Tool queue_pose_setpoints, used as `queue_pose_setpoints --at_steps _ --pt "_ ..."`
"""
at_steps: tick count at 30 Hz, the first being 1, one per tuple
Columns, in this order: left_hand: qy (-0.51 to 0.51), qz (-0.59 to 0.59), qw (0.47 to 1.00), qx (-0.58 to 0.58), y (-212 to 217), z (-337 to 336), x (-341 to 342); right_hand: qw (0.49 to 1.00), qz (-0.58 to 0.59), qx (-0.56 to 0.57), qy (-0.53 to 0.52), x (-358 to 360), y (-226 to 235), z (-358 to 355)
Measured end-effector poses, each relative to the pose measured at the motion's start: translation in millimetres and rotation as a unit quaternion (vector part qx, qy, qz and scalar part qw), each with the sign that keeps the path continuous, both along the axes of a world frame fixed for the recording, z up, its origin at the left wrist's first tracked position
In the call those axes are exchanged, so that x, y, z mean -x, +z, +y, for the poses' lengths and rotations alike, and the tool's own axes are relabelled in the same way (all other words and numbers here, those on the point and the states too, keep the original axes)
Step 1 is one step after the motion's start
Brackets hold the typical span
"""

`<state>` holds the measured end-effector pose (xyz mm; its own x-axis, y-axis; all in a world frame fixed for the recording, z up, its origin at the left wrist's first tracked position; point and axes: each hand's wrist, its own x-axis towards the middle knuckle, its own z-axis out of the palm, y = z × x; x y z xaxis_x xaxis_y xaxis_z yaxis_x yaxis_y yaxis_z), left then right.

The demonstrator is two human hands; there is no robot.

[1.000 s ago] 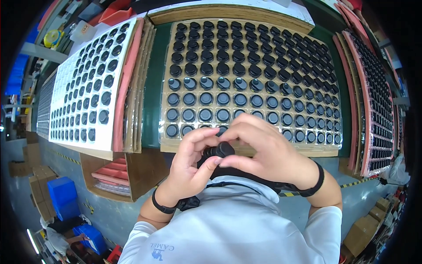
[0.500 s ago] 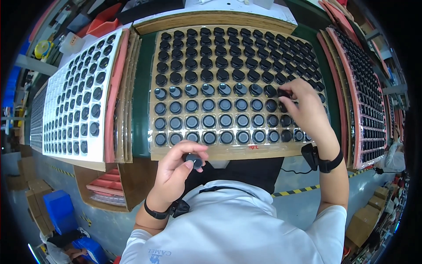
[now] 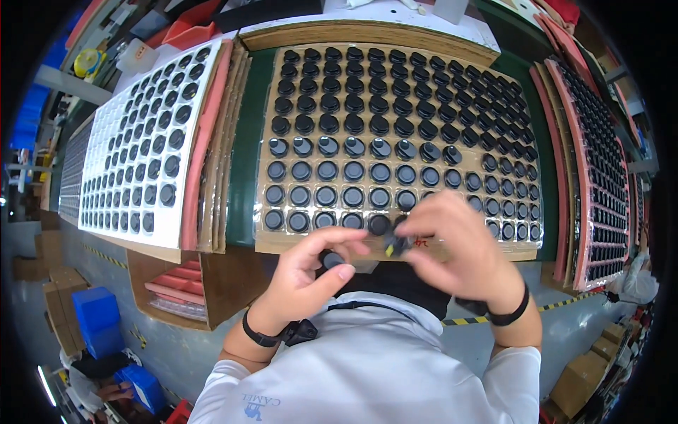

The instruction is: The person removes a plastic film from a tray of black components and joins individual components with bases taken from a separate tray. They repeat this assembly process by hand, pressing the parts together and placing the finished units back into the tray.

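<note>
My left hand pinches a small round black part between thumb and fingers, close to my chest. My right hand is right beside it, fingertips closed on another small black part with a bit of yellow showing. Both hands hover over the near edge of a brown cardboard tray filled with rows of round black parts. The far rows show caps, the near rows show open rings.
A white tray of black round parts lies to the left. More filled trays stand at the right. Red trays sit on a shelf under the bench. Blue bins and cardboard boxes are on the floor.
My right hand has come back from the tray's right side to my chest with a part. Both hands have met again at the tray's near edge.
</note>
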<state>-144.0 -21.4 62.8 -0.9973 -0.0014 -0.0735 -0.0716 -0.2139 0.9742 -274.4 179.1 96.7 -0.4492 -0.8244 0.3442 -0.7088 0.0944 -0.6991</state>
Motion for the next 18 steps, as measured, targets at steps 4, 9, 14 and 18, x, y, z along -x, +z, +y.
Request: queue_pose_setpoints --at_steps 4,9,14,18 --pt "-0.010 0.053 0.998 0.016 3.1 1.3 1.9 0.998 0.010 0.038 0.043 -21.1 -9.6 -16.0" --pt "-0.018 0.051 0.998 0.036 -0.1 -6.2 0.0 0.994 0.084 0.056 0.049 -22.2 -14.9 -22.3" --pt "0.007 0.070 0.996 -0.052 -1.5 -5.9 0.4 0.876 -0.441 0.185 0.071 -27.7 -35.6 -23.0" --pt "0.027 0.062 0.996 -0.062 -5.2 -7.1 0.9 0.646 -0.715 0.257 0.077 -37.5 -54.2 -27.3"
